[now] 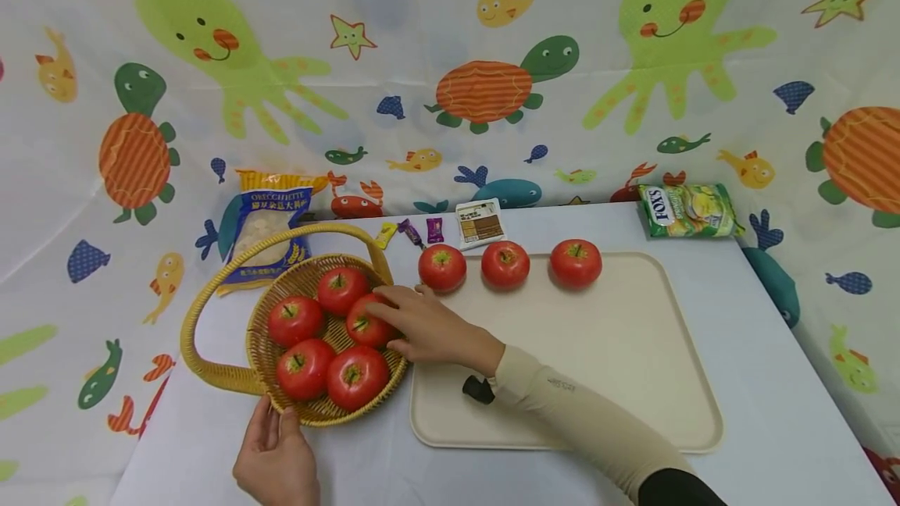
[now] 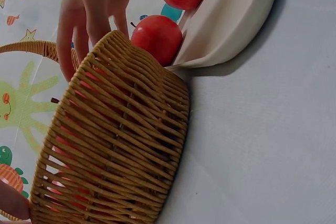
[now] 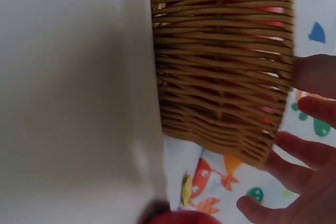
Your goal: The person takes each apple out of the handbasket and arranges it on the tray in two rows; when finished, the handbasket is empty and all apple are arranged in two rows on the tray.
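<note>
A woven yellow basket [image 1: 262, 350] with a looped handle holds several red apples. My right hand [image 1: 385, 325] reaches over its right rim, fingers spread on one apple [image 1: 364, 328], not closed round it. In the right wrist view the spread fingers [image 3: 307, 148] hover past the basket wall [image 3: 220, 77]. My left hand [image 1: 274, 416] pinches the basket's near rim; one fingertip [image 2: 10, 203] shows beside the wall [image 2: 121, 145]. Three more apples [image 1: 442, 267] [image 1: 505, 264] [image 1: 576, 262] stand in a row on the far edge of a beige tray [image 1: 619, 350].
Behind the basket leans a pasta bag [image 1: 270, 229]. Small wrapped sweets [image 1: 411, 233], a little box [image 1: 480, 222] and a green FOX'S bag [image 1: 687, 211] lie along the table's back edge. A sea-animal cloth hangs behind and to the sides.
</note>
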Tool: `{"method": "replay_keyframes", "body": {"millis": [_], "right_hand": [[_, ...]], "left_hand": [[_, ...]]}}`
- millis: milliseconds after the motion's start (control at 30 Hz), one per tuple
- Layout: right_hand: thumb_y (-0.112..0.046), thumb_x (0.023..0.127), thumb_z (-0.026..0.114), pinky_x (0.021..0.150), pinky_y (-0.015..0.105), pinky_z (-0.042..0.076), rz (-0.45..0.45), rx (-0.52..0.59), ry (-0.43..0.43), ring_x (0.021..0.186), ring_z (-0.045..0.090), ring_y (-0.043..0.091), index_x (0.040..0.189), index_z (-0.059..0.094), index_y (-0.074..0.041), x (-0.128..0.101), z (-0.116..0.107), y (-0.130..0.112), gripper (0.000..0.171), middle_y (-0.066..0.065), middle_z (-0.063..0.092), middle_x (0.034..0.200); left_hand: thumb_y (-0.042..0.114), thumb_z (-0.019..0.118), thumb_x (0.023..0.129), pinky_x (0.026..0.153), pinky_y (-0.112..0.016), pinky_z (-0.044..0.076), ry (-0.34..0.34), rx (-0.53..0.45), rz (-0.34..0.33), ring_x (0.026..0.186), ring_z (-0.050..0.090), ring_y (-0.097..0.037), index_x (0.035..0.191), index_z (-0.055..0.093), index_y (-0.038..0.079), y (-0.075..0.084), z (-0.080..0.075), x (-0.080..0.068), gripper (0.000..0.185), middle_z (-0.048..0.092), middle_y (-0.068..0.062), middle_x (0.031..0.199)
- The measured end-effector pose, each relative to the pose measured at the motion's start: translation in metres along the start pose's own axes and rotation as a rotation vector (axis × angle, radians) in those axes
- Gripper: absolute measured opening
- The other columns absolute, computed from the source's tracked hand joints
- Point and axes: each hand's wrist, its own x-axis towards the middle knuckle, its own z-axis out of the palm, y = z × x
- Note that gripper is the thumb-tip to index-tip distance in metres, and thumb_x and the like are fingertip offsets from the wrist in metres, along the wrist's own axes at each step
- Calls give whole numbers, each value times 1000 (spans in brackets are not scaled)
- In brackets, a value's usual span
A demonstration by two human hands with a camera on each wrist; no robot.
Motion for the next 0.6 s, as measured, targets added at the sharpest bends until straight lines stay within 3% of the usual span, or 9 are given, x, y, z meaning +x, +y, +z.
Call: {"method": "replay_keyframes", "body": {"millis": [100,300,600], "right_hand": [[-24,96,73,118,63,31,37,-44,-58,147,34,24,156,40,-24,13,8,-2,68,9,36,160],[-20,94,74,119,65,28,100,-58,-157,152,23,24,161,31,-24,32,19,-5,79,8,28,165],[-20,92,76,117,59,34,85,-126,-158,147,33,26,159,36,-25,41,18,-7,77,10,35,160]], "left_hand": [[4,59,101,102,-28,48,-3,-1,3,134,54,-24,149,53,10,0,0,0,48,51,-12,151],[5,59,102,102,-28,48,-10,1,-11,135,53,-24,149,53,11,-1,0,1,49,51,-12,151],[5,60,101,101,-28,48,-10,-3,-9,135,53,-23,150,53,11,-2,0,2,49,51,-11,151]]}}
